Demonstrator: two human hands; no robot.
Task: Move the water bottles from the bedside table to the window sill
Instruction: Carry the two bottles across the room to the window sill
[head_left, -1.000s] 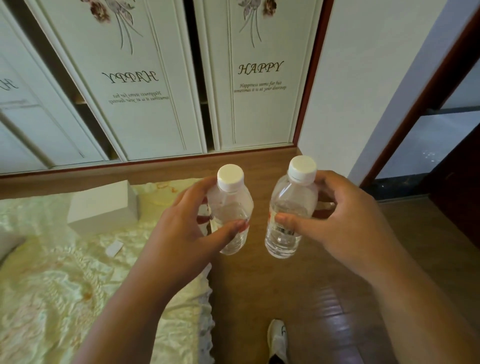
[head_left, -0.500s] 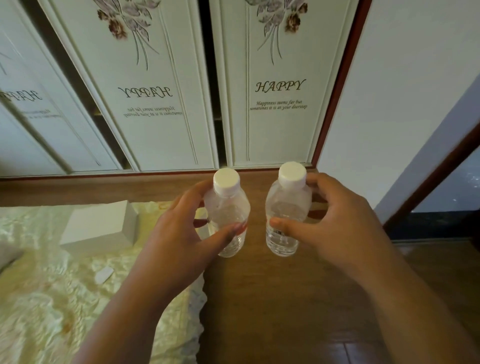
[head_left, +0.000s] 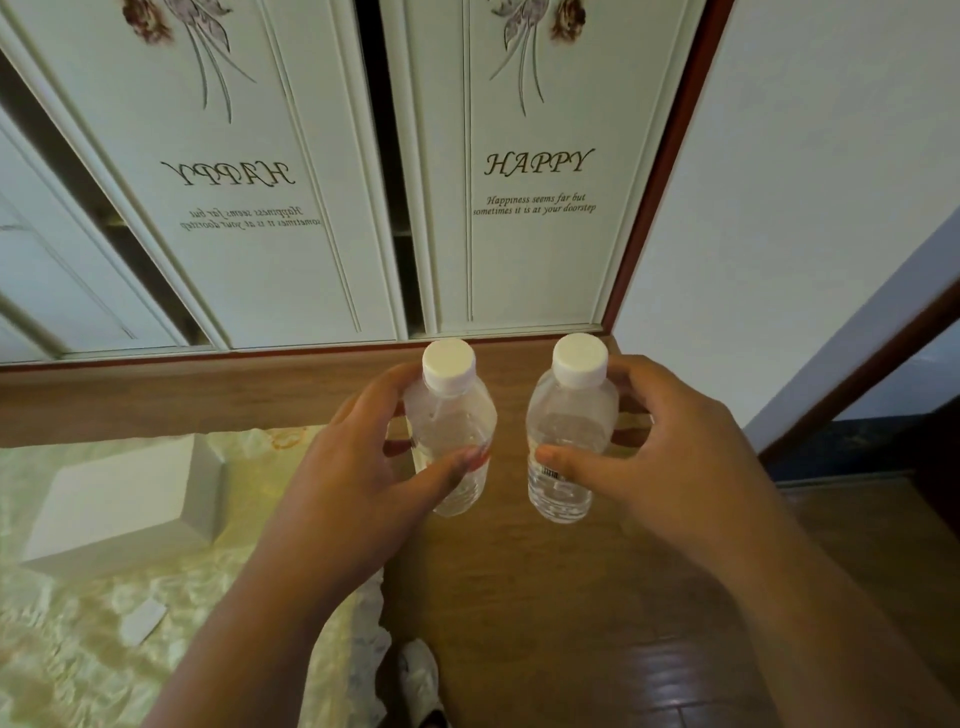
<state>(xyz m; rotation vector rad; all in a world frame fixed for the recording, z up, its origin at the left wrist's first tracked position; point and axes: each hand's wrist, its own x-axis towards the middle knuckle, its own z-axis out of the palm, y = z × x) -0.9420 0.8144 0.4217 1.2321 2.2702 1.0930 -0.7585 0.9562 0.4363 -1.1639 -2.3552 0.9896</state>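
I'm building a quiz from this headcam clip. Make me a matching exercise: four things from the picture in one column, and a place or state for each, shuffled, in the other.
Things:
1. left bottle
2. right bottle
3. white box
4. shoe

Places or states:
A. lying on the yellowish bedspread
B. held upright in the right hand
C. on the wooden floor, at the bottom edge
D. held upright in the left hand

Pairs: 1-D, 2-B, 3-A, 4-C

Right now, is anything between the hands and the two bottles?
No. The left hand grips the left bottle and the right hand grips the right bottle. The window sill isn't in view.
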